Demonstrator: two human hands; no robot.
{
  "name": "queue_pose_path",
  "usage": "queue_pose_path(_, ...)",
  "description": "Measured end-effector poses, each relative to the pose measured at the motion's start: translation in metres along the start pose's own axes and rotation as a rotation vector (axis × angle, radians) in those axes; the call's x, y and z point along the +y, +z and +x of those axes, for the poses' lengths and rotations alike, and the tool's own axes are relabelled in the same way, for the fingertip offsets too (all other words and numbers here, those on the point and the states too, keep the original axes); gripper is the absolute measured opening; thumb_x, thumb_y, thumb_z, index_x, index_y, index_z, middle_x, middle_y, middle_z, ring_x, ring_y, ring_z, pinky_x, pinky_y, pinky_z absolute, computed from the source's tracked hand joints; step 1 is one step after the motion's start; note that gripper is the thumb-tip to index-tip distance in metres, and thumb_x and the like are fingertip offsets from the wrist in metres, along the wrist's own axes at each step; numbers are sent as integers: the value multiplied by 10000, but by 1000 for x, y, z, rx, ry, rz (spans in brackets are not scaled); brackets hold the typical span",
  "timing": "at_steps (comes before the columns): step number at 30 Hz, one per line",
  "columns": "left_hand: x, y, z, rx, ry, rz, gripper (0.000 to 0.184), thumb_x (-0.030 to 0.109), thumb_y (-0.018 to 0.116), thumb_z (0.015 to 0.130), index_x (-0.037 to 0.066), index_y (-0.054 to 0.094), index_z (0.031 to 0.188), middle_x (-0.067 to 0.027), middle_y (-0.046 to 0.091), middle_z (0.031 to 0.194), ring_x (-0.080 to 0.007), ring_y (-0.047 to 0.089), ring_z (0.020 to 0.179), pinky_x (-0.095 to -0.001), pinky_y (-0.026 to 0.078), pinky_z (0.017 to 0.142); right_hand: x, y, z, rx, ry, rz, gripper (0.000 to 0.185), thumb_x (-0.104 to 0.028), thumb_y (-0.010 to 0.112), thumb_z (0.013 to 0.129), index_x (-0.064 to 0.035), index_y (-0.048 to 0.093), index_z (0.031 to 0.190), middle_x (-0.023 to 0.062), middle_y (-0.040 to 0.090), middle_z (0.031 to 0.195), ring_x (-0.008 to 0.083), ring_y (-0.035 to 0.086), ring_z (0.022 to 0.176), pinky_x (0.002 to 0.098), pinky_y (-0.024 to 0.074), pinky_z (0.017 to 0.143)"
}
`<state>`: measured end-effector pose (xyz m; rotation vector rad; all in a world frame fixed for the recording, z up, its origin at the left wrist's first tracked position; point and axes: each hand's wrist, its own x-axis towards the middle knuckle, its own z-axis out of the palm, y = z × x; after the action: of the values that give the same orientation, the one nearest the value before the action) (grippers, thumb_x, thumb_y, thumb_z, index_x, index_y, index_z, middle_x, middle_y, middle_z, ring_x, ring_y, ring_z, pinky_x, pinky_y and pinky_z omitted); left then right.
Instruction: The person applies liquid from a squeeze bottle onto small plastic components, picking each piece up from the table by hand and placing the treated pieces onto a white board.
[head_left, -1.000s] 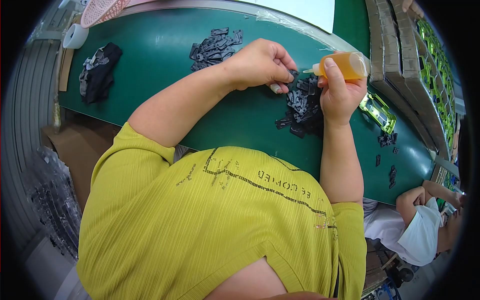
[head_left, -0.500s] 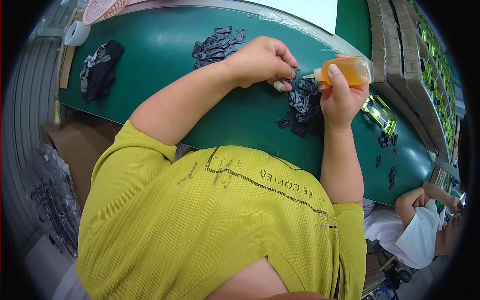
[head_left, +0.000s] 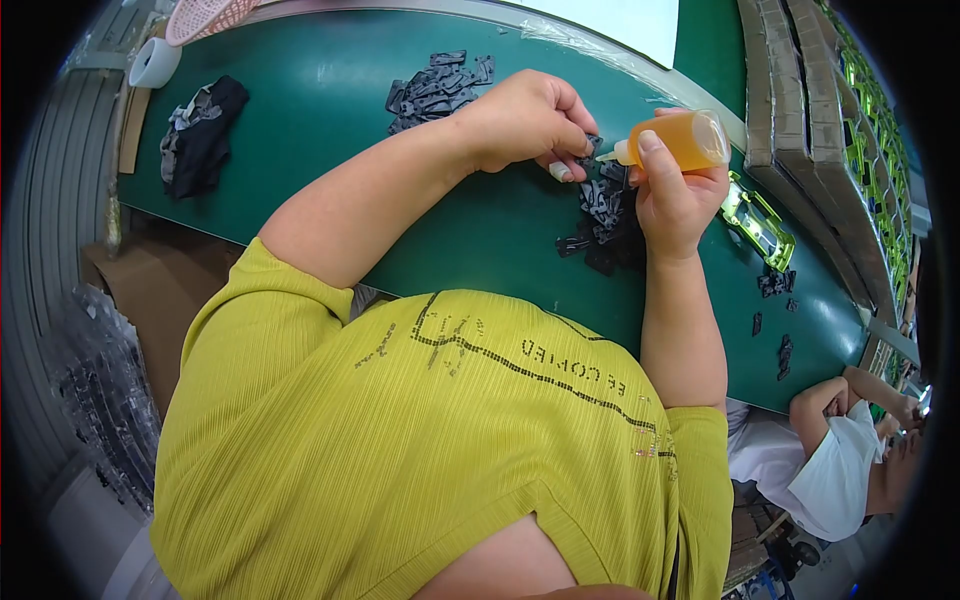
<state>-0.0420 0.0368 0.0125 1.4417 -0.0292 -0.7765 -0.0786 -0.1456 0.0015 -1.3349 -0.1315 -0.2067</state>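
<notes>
My left hand [head_left: 535, 122] pinches a small dark plastic part [head_left: 593, 148] above the green table, a pale wrap around one fingertip. In my right hand [head_left: 680, 200] is a squeeze bottle [head_left: 685, 140] of amber liquid, tipped sideways. Its narrow nozzle points left and reaches close to the dark part; I cannot tell whether they touch. Below both hands lies a pile of dark plastic parts [head_left: 603, 205], partly hidden by my right hand. A second pile of similar parts [head_left: 440, 92] rests beyond my left forearm.
A dark cloth [head_left: 205, 135] and a white roll [head_left: 155, 66] lie on the green table [head_left: 310, 120] at left, near a pink basket [head_left: 205, 18]. At right are a lime-green toy car body [head_left: 758, 222], loose dark parts [head_left: 776, 282] and stacked cardboard trays [head_left: 800, 130]. Another person [head_left: 835, 460] sits lower right.
The bottle in my right hand has moved a little left, bringing its nozzle closer to the dark part. My left hand has barely moved.
</notes>
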Motion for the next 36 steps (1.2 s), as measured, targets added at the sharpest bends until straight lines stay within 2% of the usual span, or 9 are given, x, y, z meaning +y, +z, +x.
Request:
queue_pose_path(7,0,1,-1,6,-3,6,214,9,646,785,-74,579,971,-149,655,847,-202,682,682,-255,555,615,5,1,0,-2,-62,-68,296,-7,696,760,0,551,1019,77,609,884,104,570,630,208,451,510)
queue_pose_path(13,-2,0,0,-13,-14,-38,211,-2,646,791,-75,581,978,-154,657,840,-203,684,681,-258,558,611,-8,-3,8,101,-9,207,242,-31,648,788,8,544,1003,91,599,818,118,528,553,212,412,458)
queue_pose_path(18,6,-2,3,23,-5,-81,224,-20,637,803,-81,582,1012,-154,662,834,-195,677,677,-267,564,611,-12,-5,13,179,19,256,242,-47,617,795,1,529,1016,83,566,772,117,528,549,208,397,427)
queue_pose_path(22,33,-26,26,264,252,284,257,8,649,788,-81,586,1020,-156,662,852,-202,671,680,-272,545,610,-12,-5,11,152,-9,326,216,-37,641,785,-25,539,975,50,568,758,98,515,527,195,398,431)
queue_pose_path(24,47,-46,51,506,415,447,313,58,652,737,-91,604,1009,-145,677,778,-181,688,668,-289,538,621,-8,-9,10,153,1,325,203,-43,677,772,-51,558,936,34,579,762,92,525,533,196,403,437)
queue_pose_path(26,49,-80,90,594,496,355,263,67,634,758,-64,635,986,-130,685,764,-172,689,675,-277,534,639,-10,-8,8,155,2,307,209,-55,688,768,-55,559,932,37,595,790,91,551,573,201,414,445)
queue_pose_path(30,51,-101,105,714,346,675,245,181,623,795,-6,681,942,-149,691,886,-220,693,745,-320,527,705,-23,-3,1,133,-54,278,212,-69,692,769,-47,558,932,36,602,800,88,565,602,203,426,455)
queue_pose_path(32,51,-73,83,862,524,1087,297,250,647,791,2,683,951,-167,685,942,-265,675,846,-358,514,780,-34,-6,3,131,-111,276,218,-70,695,766,-47,559,934,35,600,795,85,565,603,205,425,450)
queue_pose_path(36,29,-23,55,689,710,1032,310,274,661,784,13,677,952,-167,671,961,-293,648,873,-385,505,791,-53,-20,7,146,-195,377,208,-88,653,797,-19,569,975,53,593,785,95,543,567,204,418,450)
